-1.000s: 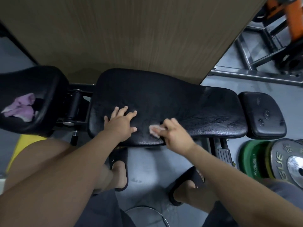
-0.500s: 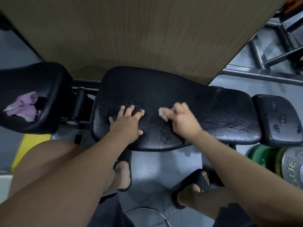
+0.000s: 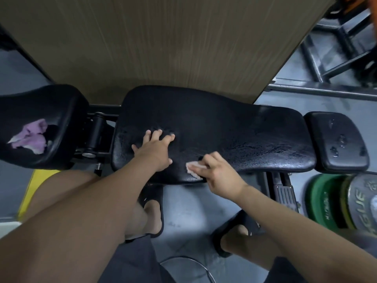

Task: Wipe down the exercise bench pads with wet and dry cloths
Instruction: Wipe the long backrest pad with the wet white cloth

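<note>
Body check: bare arms, dark shorts, black slides.
We had both forearms bare down to the left hand [image 3: 154,149] and right hand [image 3: 219,173]. We wore dark grey shorts [image 3: 132,262], visible at both thighs, and black open-toe slides with a wide strap: left sandal [image 3: 153,194], right sandal [image 3: 230,221], toes showing.

The large raised letters "GUE", only part of a word, are seen on the grey weight plate [image 3: 361,203]. Small white lettering is printed on the green weight plate [image 3: 324,201], but it cannot be read.
</note>
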{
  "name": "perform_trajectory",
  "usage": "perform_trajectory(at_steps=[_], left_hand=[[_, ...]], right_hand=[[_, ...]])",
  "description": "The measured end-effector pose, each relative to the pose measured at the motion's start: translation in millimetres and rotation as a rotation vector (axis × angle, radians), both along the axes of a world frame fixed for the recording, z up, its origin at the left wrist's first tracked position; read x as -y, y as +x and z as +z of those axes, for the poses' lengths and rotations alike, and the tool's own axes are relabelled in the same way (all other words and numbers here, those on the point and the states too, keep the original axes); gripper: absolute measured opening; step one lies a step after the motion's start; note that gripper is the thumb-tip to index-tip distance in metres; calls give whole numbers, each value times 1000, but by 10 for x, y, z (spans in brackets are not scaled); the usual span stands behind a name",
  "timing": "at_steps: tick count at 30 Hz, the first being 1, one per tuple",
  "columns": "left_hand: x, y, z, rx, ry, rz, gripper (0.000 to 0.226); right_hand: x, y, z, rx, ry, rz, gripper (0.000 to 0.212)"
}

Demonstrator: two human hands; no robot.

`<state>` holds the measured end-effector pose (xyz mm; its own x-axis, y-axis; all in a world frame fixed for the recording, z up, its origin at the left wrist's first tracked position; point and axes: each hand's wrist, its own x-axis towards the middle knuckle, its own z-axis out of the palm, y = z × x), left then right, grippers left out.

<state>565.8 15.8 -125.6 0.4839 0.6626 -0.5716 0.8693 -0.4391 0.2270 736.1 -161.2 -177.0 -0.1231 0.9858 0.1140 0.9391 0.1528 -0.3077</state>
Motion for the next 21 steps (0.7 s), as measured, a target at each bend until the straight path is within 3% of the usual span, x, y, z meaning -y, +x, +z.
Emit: perform_trajectory(at_steps=[3, 5, 10, 14, 21], left_hand=[[54, 87, 49, -12, 1, 33, 79], [119, 207, 90, -5, 17, 71, 71], [419, 700, 118, 105, 76, -34, 57], [664, 1225, 140, 135, 53, -118, 66], [652, 1857, 97, -1, 22, -165, 92]], right_hand=[[269, 273, 27, 41, -48, 6, 62], [445, 503, 92, 79, -46, -100, 58], [852, 1156, 233, 201, -92, -730, 63], [1004, 1606, 210, 177, -194, -1021, 61], [777, 2007, 103, 120, -85, -1173, 56]])
